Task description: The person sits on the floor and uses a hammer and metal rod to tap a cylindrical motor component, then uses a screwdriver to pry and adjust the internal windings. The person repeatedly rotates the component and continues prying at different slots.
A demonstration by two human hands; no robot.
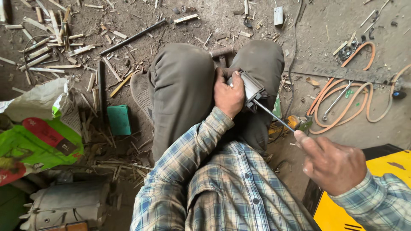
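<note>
My left hand (228, 95) grips a small grey metal block-shaped part (249, 87) and holds it between my knees. My right hand (332, 164) is closed around the handle of a screwdriver, whose thin metal shaft (274, 114) runs up and left to the part, with its tip against the part's lower side. Grey trousers cover both knees, and a plaid shirt covers my arms and chest.
Dirt floor littered with wood scraps and metal rods (130, 38). A green box (119, 119) lies left of my knee, a green and white sack (38, 128) further left. An orange hose (351, 102) and wrench (336, 102) lie at right; a yellow machine (368, 188) at lower right; an electric motor (68, 205) at lower left.
</note>
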